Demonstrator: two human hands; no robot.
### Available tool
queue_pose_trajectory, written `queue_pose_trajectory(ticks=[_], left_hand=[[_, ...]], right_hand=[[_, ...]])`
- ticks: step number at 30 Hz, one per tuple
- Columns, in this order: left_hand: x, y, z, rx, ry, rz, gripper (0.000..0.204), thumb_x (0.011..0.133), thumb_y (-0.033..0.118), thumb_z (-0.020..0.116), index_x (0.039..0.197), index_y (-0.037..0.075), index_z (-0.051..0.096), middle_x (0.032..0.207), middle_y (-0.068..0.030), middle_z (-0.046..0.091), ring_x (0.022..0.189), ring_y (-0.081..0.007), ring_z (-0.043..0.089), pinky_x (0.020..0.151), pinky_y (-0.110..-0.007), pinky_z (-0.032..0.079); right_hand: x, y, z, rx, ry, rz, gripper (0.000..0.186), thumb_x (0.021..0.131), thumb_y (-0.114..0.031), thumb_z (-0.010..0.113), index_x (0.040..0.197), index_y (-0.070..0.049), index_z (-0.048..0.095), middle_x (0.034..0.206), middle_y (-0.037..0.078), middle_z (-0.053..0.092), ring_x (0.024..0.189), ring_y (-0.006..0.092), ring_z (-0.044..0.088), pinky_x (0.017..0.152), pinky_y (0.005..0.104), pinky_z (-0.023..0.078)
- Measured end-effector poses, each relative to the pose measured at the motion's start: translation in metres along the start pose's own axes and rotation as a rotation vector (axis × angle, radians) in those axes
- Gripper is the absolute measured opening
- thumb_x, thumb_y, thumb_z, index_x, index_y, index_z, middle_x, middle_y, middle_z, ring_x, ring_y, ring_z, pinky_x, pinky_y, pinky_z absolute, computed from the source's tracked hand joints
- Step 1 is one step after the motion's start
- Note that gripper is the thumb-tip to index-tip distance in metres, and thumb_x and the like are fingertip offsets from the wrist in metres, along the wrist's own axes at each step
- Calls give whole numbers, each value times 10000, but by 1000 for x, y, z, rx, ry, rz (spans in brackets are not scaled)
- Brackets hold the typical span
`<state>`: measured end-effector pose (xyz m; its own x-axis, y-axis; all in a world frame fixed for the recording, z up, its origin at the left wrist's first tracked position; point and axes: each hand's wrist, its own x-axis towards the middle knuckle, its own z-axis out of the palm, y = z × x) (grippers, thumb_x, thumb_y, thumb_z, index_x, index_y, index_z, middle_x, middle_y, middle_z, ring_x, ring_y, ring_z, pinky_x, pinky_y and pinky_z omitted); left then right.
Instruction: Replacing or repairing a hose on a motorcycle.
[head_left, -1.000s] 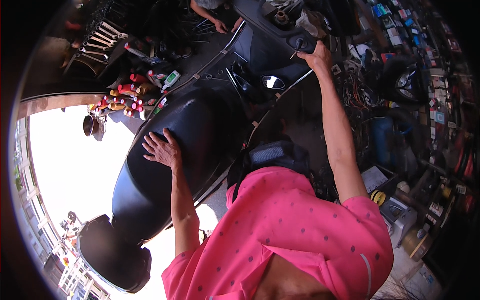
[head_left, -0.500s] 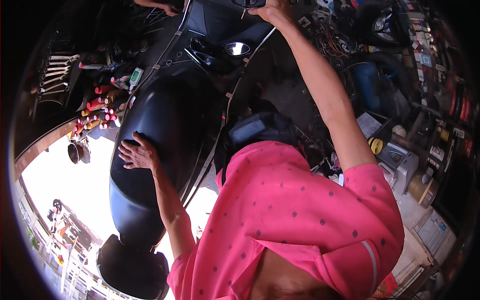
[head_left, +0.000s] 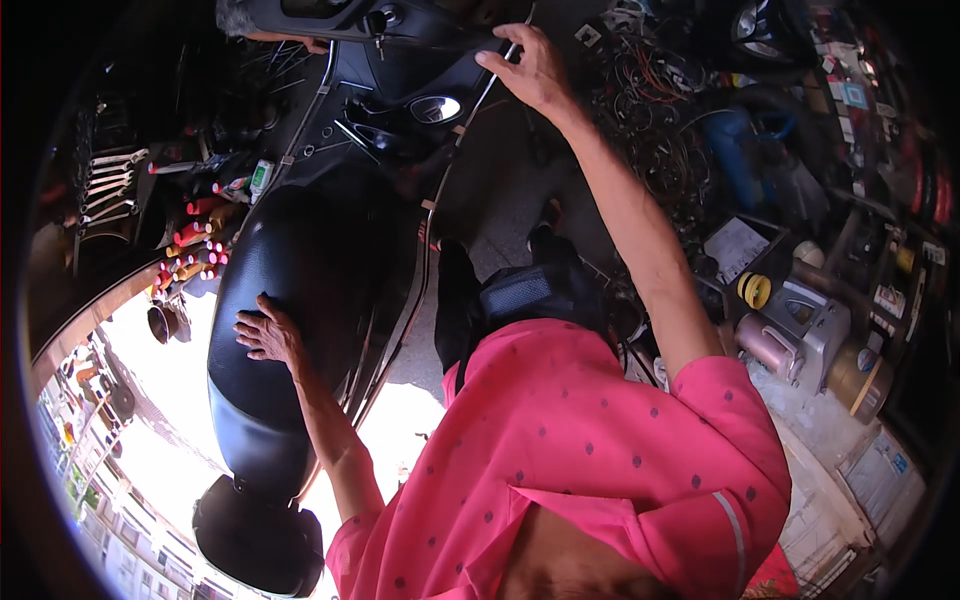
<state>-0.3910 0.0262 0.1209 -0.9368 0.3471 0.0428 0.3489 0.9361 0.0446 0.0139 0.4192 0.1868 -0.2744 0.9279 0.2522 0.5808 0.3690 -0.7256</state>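
A scooter with a long black seat [head_left: 310, 240] stands in front of me and to my left. My left hand [head_left: 267, 332] lies flat on the side of that seat, fingers spread. Beside the scooter's dark front panel [head_left: 375, 70], my right hand [head_left: 530, 68] is raised with thumb and fingers apart, holding nothing. A key [head_left: 379, 44] with a short hanging part sticks out of the ignition, left of this hand. Behind the seat sits an open-looking black box or rack [head_left: 258, 535].
Another person's hand [head_left: 315, 45] is at the far side. Wrenches [head_left: 110, 185] and red-handled tools [head_left: 200, 235] line the left. At right are tangled cables [head_left: 650, 120], a blue container [head_left: 733, 160], a grey machine [head_left: 805, 310] and a gold canister [head_left: 858, 385].
My right hand has come away from the key area and opened, moving slightly down in view. The left hand stays on the seat. The view has shifted, showing more floor.
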Motion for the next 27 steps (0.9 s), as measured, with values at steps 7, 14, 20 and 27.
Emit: queue_pose_trajectory(ticks=[7,14,20,27], left_hand=[[-20,16,14,71,5,-92,988,866,812,228,1539,90,191,1597,-172,167,1478,-357,138,1144,-602,116],[-24,33,20,-14,72,-184,969,891,761,301,1510,19,234,1567,-210,229,1453,-384,195,1149,-554,168],[-101,144,113,146,640,627,519,954,412,564,1311,35,552,1383,-182,513,1325,-385,424,1069,-506,348],[-234,326,337,-264,78,1253,340,828,88,666,1158,17,629,1308,-169,571,1281,-375,481,1053,-508,366]], right_hand=[[-207,228,-58,-252,-524,663,348,763,-331,776,923,-30,703,892,111,716,839,230,692,743,356,544],[-353,415,-32,-455,-811,945,341,780,-306,707,952,-14,668,983,223,674,967,396,649,820,469,522],[-316,547,71,-399,-735,859,366,801,-315,714,1001,-13,664,1078,229,656,1021,391,629,837,475,521],[-253,621,195,-478,-676,724,542,816,-407,714,1173,-27,567,1192,177,592,1109,353,584,895,492,486]])
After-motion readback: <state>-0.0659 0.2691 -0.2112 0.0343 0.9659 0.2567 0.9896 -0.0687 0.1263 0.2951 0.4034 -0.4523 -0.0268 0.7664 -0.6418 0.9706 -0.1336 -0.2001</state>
